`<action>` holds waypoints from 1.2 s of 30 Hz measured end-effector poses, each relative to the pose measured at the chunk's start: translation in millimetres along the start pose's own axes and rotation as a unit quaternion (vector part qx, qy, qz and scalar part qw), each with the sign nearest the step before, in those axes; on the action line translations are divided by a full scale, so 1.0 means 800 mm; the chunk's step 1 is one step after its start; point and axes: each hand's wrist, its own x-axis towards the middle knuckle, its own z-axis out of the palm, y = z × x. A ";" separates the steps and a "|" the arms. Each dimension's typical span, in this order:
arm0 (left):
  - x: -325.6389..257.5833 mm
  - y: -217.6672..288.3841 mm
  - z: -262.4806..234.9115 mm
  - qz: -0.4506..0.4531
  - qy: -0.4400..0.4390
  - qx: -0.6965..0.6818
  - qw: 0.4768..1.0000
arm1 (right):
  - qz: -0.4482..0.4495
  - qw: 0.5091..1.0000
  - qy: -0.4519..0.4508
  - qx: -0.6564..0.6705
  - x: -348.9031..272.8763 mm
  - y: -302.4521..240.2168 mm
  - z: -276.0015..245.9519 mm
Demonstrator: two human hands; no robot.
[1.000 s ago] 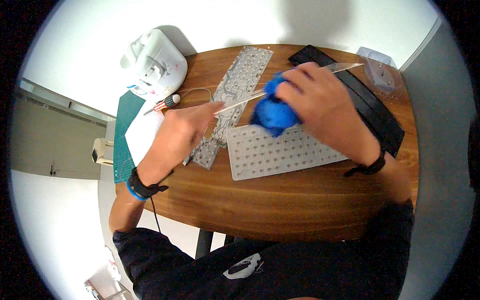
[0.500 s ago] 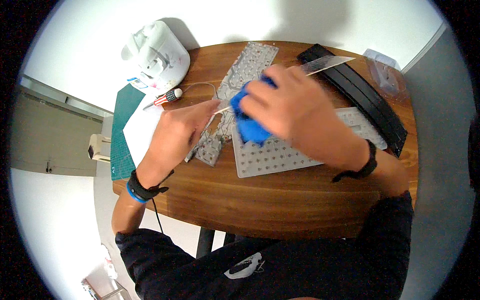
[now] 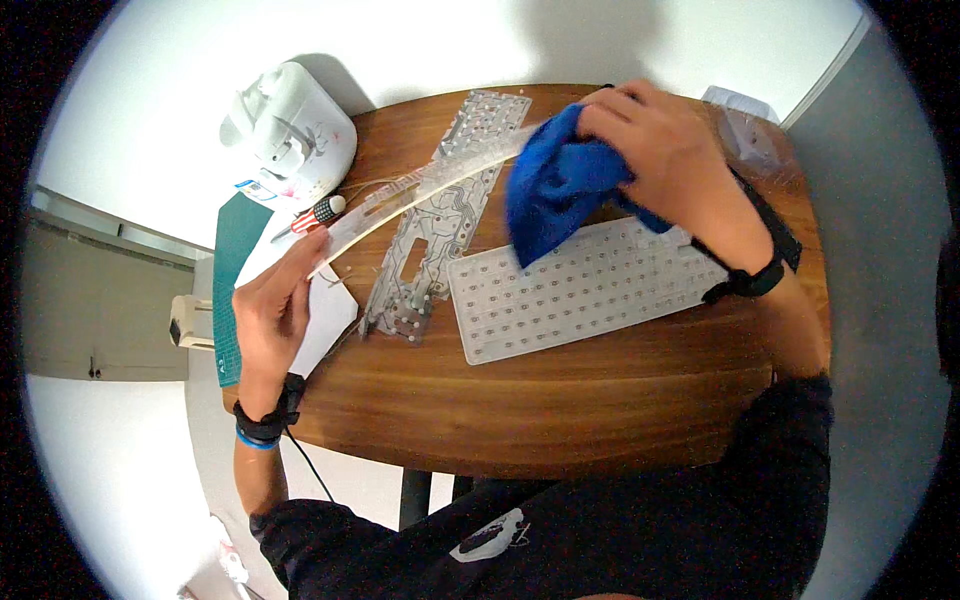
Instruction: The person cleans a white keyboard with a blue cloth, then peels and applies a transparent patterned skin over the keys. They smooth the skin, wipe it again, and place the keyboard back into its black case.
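My left hand [image 3: 270,305] pinches the near left end of a long, thin, pale panel [image 3: 400,200], seen almost edge-on and tilted up to the right. A crumpled blue cloth [image 3: 560,190] is gripped in my right hand [image 3: 665,155] and covers the panel's far right end. Beneath the panel lies a clear sheet with printed circuit traces [image 3: 455,215], probably a keyboard membrane. To its right, below the cloth, a whitish keyboard part with rows of small round domes [image 3: 560,295] rests on the wooden table [image 3: 560,410].
A black keyboard shell [image 3: 775,215] is partly hidden behind my right forearm. Beyond it sits a clear plastic box [image 3: 745,130]. At left are a screwdriver with a striped handle [image 3: 318,214], white paper [image 3: 325,320], a green cutting mat [image 3: 235,250] and a white container [image 3: 300,130].
My hands have moved apart: the left went left and nearer me, the right went right and away. The panel shifted left, and the cloth now sits around its right end.
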 end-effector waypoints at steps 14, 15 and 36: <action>0.011 -0.020 -0.015 -0.067 0.030 0.050 0.996 | 0.033 0.996 0.053 -0.065 -0.046 0.038 -0.034; 0.016 -0.011 -0.016 -0.051 0.026 0.080 0.995 | 0.024 0.995 0.074 -0.057 -0.043 0.030 -0.032; 0.060 0.123 0.043 0.142 -0.092 -0.031 0.985 | -0.187 0.974 0.117 0.044 -0.060 0.019 -0.018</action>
